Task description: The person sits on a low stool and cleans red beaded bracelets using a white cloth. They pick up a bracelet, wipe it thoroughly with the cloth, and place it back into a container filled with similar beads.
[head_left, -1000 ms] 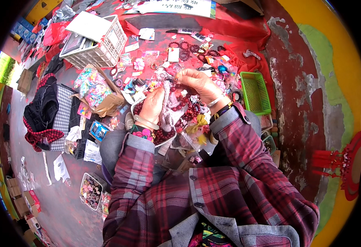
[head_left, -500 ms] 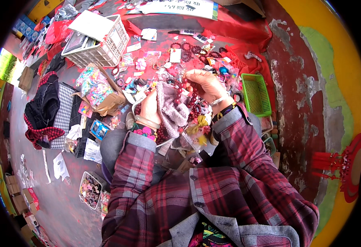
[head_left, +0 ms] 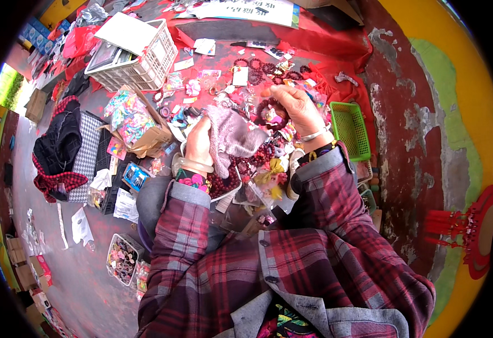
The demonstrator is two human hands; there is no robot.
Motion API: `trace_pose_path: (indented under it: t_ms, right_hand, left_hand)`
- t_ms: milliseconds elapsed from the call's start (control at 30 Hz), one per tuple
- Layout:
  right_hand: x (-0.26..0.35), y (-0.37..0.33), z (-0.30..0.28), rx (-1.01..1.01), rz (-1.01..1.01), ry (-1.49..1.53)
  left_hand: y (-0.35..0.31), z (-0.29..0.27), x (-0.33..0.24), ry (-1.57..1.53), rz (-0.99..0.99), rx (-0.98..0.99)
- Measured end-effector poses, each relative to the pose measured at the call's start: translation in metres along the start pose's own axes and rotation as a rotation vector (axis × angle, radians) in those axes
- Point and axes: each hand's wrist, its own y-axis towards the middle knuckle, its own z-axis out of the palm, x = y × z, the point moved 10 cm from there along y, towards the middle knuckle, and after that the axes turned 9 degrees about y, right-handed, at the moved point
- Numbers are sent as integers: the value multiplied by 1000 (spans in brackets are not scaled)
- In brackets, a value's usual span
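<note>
My left hand (head_left: 199, 142) is closed on a fuzzy mauve-grey cloth (head_left: 240, 139), which hangs loosely to the right of the fingers. In my right hand (head_left: 303, 112), a dark red bead bracelet (head_left: 261, 107) hangs from the pinched fingertips, apart from the cloth. Below the cloth is a white basket (head_left: 228, 193) holding more dark red beads (head_left: 218, 185). Beside it lie a yellow bow-like ornament (head_left: 270, 170) and other small trinkets, partly covered by the cloth.
Several bead bracelets (head_left: 256, 63) lie farther off among loose trinkets. A green basket (head_left: 350, 129) stands at right, near the peeling wall (head_left: 407, 146). At left are a white crate (head_left: 145, 65), a cardboard box of colourful packets (head_left: 152, 138) and a small basket of trinkets (head_left: 124, 259).
My right hand has moved right, carrying the bead bracelet away from the cloth. The left hand has shifted slightly left, and the cloth has swung out from around the beads.
</note>
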Motion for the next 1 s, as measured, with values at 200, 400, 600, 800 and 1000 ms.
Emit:
trace_pose_path:
  t_ms: [200, 400, 600, 800, 1000]
  right_hand:
    - [-18, 6, -20, -24, 116, -414]
    - [-15, 6, -2, 62, 31, 548]
    - [-59, 3, 12, -127, 140, 660]
    - [-62, 0, 11, -142, 157, 561]
    - [-47, -5, 28, 6, 192, 339]
  left_hand:
    - [-14, 7, -37, -88, 191, 10]
    - [-5, 6, -13, -105, 93, 20]
    - [-17, 62, 1, -203, 11, 281]
    - [-11, 44, 8, -189, 10, 233]
    - [-8, 30, -8, -42, 161, 124]
